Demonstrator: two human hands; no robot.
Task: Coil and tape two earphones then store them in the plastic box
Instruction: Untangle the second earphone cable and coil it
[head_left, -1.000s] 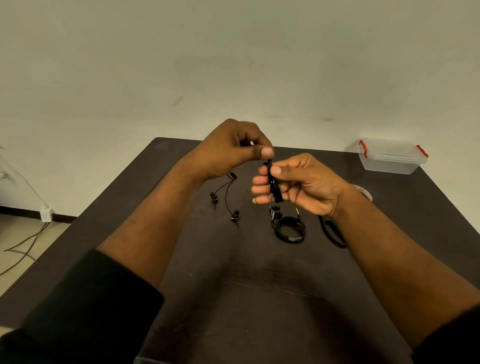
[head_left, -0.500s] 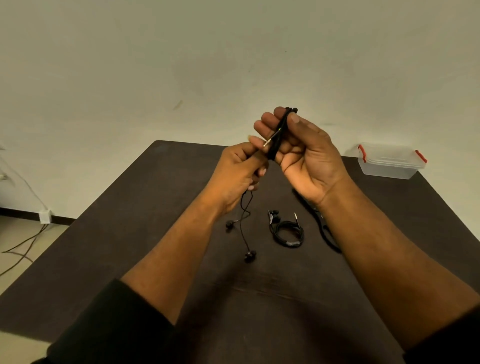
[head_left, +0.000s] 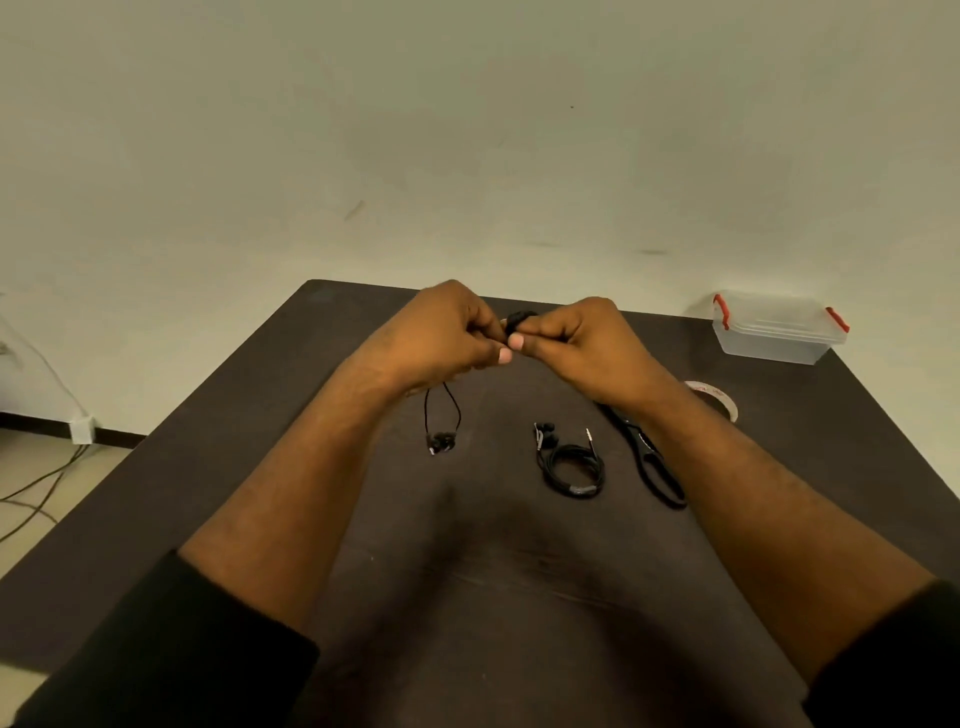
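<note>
Since half a second ago both hands have come down from in front of the wall and drawn level above the table, and the dangling earbuds have dropped nearer its surface. The right hand has its fingers curled tight round the coiled part of the earphone, knuckles up, thumb tip pressed at the bundle's near side. The left hand meets it thumb to thumb, fingers closed on the cable, whose loose end hangs below the grip to the earbuds. Nearer the person from the grip lies a second earphone, already coiled. Scissors lie under the right forearm, a tape roll beyond it. The plastic box stands well right of the grip, lid on.
</note>
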